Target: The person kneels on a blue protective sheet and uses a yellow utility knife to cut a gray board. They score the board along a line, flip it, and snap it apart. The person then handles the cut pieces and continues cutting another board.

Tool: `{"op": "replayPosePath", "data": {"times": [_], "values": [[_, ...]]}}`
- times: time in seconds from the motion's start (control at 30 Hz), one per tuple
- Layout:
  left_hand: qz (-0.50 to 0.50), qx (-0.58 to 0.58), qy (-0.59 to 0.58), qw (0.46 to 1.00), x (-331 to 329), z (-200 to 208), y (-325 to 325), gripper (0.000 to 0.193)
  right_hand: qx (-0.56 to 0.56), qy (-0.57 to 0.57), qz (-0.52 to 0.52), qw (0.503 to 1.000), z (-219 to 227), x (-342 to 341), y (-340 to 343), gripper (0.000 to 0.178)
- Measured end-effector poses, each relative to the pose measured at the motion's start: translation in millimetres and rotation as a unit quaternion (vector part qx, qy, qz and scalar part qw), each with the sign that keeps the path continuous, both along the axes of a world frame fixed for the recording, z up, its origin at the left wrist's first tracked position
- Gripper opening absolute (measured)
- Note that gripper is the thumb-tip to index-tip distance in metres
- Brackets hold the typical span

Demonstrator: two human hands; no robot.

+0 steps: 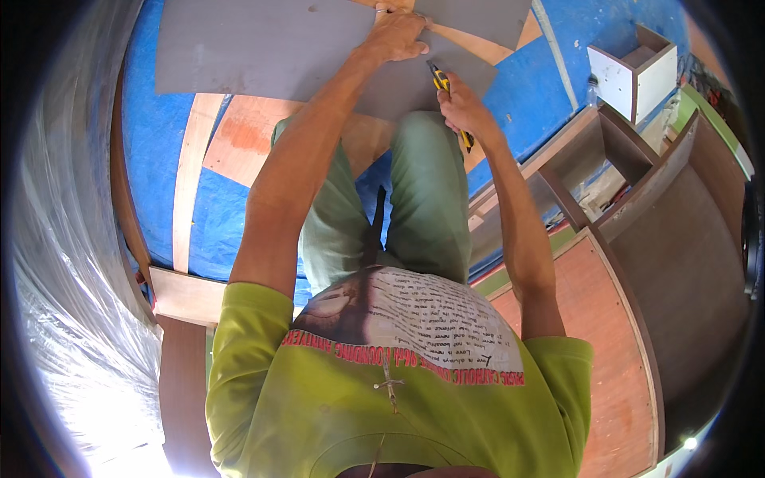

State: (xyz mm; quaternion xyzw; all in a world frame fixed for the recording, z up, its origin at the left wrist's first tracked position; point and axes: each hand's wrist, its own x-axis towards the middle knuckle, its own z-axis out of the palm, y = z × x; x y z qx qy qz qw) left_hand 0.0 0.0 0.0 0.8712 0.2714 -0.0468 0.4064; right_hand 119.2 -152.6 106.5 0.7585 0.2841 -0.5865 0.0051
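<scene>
Holding one yellow-and-black utility knife (441, 78), the right hand (464, 107) has its fingers closed around the handle, blade end pointing beyond them toward the left hand (396, 36). This one rests on a grey sheet (231, 48); I cannot tell if it grips. Around are blue tarpaulin (151, 143) and, rightward, one white-sided box (612, 76).

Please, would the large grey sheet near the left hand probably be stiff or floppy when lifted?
The large grey sheet is probably fairly stiff, since it lies flat without visible folds. It might still bend if lifted by one corner, being broad and apparently thin. Its smooth-looking face suggests it could slide when pushed.
</scene>
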Motion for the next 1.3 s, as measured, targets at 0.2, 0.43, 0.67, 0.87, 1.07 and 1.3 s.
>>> {"op": "replayPosePath", "data": {"times": [0.2, 0.43, 0.67, 0.87, 1.07, 1.3], "values": [[0.003, 0.008, 0.005, 1.0, 2, 7, -2, 0.054, 0.007, -0.01, 0.094, 0.995, -8, 9, 3, 0.042], [0.01, 0.03, -0.021, 0.999, -3, 8, -3, 0.054, 0.034, -0.071, 0.142, 0.987, -10, 13, 1, 0.04], [0.017, 0.033, -0.03, 0.999, -3, -4, -2, 0.051, 0.108, 0.015, -0.11, 0.988, 24, -17, -25, 0.029], [-0.018, -0.011, 0.031, 0.999, -1, 9, 5, 0.051, 0.003, 0.111, -0.316, 0.942, 20, -20, -9, 0.02], [0.014, 0.012, -0.015, 1.0, -2, 8, 1, 0.05, -0.015, 0.133, -0.33, 0.934, 11, -13, -10, 0.019], [0.007, -0.006, -0.031, 0.999, -3, 2, 0, 0.052, -0.055, 0.14, -0.388, 0.909, 15, -14, -3, 0.02]]}}
